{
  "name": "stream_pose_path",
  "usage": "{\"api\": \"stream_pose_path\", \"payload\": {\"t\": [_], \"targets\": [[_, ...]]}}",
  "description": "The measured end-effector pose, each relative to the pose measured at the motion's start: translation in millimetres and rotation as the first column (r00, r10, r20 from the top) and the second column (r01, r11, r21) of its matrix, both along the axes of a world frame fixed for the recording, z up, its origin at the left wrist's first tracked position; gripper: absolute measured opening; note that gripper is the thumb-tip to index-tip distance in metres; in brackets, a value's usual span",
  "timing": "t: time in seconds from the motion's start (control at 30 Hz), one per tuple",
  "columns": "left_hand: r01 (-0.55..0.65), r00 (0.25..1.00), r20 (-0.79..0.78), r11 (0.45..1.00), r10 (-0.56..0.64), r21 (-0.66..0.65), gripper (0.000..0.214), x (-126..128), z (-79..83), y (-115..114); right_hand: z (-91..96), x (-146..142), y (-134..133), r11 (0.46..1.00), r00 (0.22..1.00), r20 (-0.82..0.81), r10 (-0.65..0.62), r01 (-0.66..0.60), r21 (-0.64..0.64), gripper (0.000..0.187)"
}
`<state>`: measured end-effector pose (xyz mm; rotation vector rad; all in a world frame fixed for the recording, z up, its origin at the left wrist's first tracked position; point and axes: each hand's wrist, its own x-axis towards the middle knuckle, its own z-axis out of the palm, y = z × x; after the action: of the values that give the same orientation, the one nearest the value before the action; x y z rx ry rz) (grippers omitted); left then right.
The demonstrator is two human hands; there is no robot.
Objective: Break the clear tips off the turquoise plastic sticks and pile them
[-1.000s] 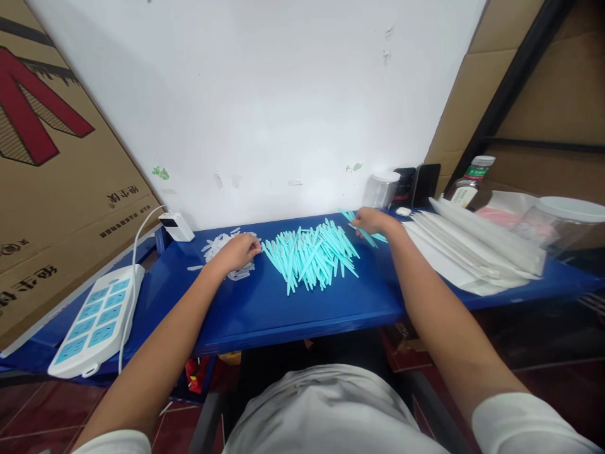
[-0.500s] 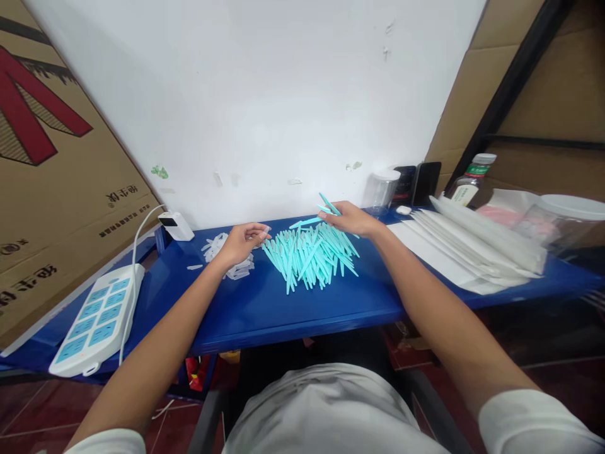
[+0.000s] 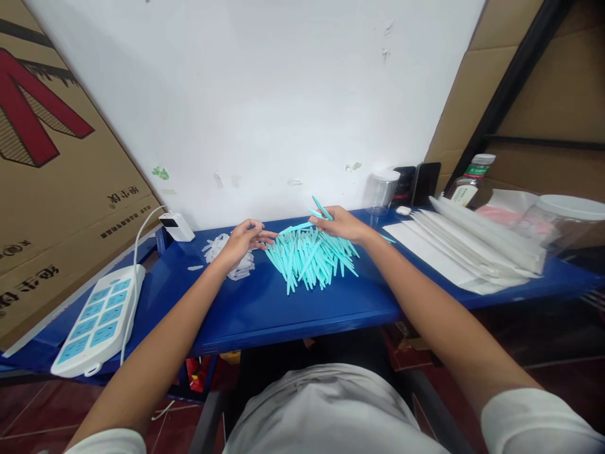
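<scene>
My left hand is pinched at the left end of a turquoise eyebrow razor, and the small clear cap seen in its fingers earlier is mostly hidden now. My right hand holds that razor level between thumb and finger. More razors stick up out of the same grip. Below both hands lies a heaped pile of turquoise razors. Beside and partly behind my left hand is a small heap of clear caps. A single razor shows just right of my right wrist.
A white power strip and a small white device sit at the left. On the right are a clear jar, two dark phones, stacked white packets and a bottle. The blue table meets a white wall.
My right hand has moved slightly left with its razors, bringing the level razor's end to my left fingertips. My left fingers have stretched a little to the right. A razor shows right of my wrist.
</scene>
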<state>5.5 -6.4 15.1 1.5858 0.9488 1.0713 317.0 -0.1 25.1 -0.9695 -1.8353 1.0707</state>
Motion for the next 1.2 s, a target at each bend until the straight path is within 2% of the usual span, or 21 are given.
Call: {"api": "stream_pose_path", "payload": {"t": [0.1,0.2,0.3,0.57,0.9,1.2], "targets": [[-0.008,1.0,0.016,1.0,0.008,0.005,0.045,0,-1.2,-1,-0.9,-3,-1,0.999,0.999,-0.024,0.022,-0.023,-0.033,0.046],[-0.119,0.993,0.002,0.992,0.12,0.044,0.052,-1,-6.2,2,-2.2,-5,-1,1.0,1.0,-0.015,0.02,-0.021,-0.016,0.046],[-0.184,0.983,0.022,0.983,0.184,0.018,0.055,-3,-9.0,5,-1.7,-6,-2,1.0,1.0,-0.011,0.015,-0.015,-0.005,0.046],[-0.134,0.99,0.029,0.989,0.136,-0.061,0.049,1,-2.3,-1,1.6,-7,-5,1.0,1.0,-0.03,0.006,-0.005,0.009,0.047],[-0.097,0.995,0.008,0.995,0.097,0.035,0.048,2,-4.6,-2,0.5,-7,-2,0.999,0.994,-0.105,-0.014,0.009,-0.043,0.044],[-0.047,0.998,-0.037,0.998,0.049,0.03,0.049,4,-2.8,-5,3.8,-8,-5,0.999,0.996,-0.085,-0.038,0.035,-0.037,0.04]]}}
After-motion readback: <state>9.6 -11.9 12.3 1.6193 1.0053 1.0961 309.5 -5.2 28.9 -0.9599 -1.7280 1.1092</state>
